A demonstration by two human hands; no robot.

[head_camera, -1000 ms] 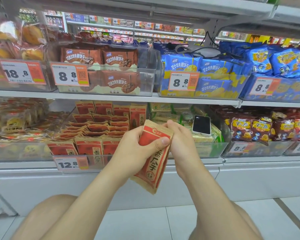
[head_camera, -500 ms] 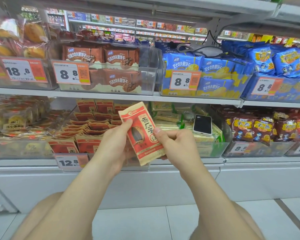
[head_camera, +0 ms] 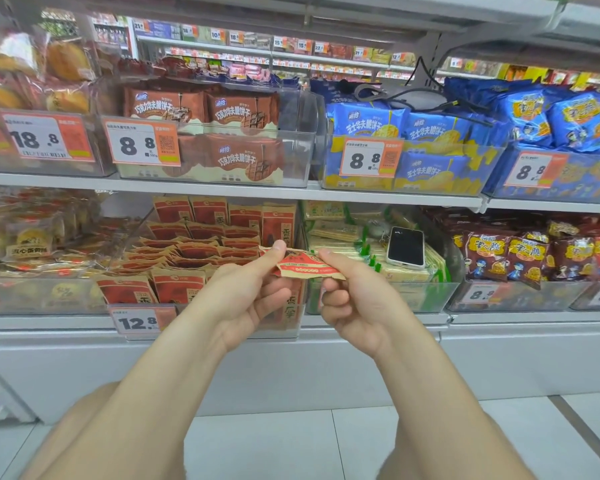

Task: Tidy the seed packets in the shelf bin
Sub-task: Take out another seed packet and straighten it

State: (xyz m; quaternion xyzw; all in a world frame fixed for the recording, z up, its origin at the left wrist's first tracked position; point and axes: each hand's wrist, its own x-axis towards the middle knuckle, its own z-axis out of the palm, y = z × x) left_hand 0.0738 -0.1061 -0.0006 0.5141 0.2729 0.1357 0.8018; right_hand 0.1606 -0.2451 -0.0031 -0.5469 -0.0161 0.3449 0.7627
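A red and tan seed packet (head_camera: 302,264) lies almost flat, end-on to me, held between both hands in front of the clear shelf bin (head_camera: 208,327). My left hand (head_camera: 246,299) pinches its left edge with the thumb on top. My right hand (head_camera: 354,299) pinches its right edge. The bin on the lower shelf holds several matching packets (head_camera: 201,251): some stand upright at the back and front, others lie slanted and overlapped in the middle. A 12.8 price tag (head_camera: 136,322) hangs on the bin's front.
A black phone (head_camera: 405,247) lies on the green and cream packs in the bin to the right. Dark red snack bags (head_camera: 520,254) fill the bin further right. The upper shelf (head_camera: 222,190) overhangs with biscuit bins. My knees are low in the view.
The packet was upright and twisted in both hands, then turned face-on; now it is tipped nearly flat and raised toward the bin. Both hands moved up and forward.
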